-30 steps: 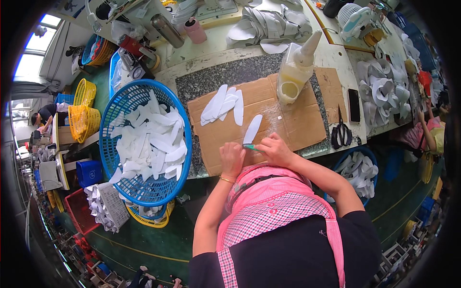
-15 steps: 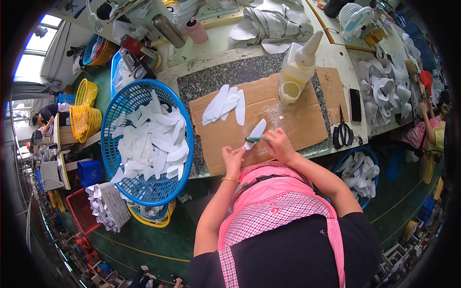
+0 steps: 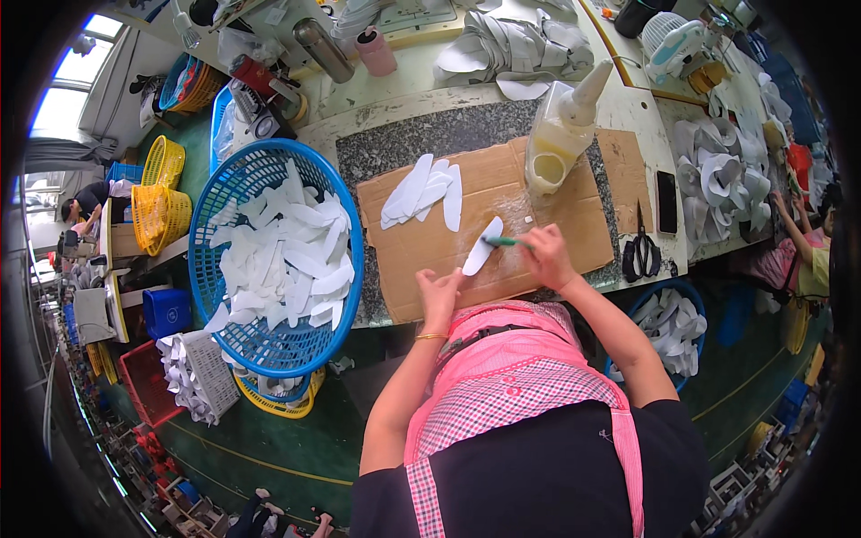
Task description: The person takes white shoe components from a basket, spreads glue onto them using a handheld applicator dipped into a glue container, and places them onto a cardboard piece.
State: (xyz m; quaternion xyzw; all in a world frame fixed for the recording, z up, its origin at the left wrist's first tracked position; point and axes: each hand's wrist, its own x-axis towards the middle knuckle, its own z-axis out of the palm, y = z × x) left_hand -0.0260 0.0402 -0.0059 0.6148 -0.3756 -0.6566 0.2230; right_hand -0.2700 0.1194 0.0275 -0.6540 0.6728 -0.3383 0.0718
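1 white piece point(image 3: 477, 259) is laid near the front edge of the cardboard point(image 3: 408, 273), bare cardboard being left on both sides. A green tool point(image 3: 505, 241) is clamped in the right hand point(image 3: 547, 256), its tip at the piece; whether that piece is pinched by the left hand point(image 3: 439, 297) cannot be told. The blue basket point(image 3: 357, 255) is heaped with white cutouts point(image 3: 285, 255); yellowish liquid point(image 3: 554, 143) is held in the bottle point(image 3: 579, 106).

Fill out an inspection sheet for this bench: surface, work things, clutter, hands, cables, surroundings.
Surface: brown cardboard on a speckled slab.
Work things: white oblong piece under a green tool; fanned white pieces farther left.
Clutter: squeeze bottle, black-handled scissors, phone.
Hands: left hand at the oblong piece's near end, grip unclear; right hand holds the green tool.
Cables: nothing clearly seen.
Surroundings: blue basket of white pieces at left, fan at upper right, another person at right edge.
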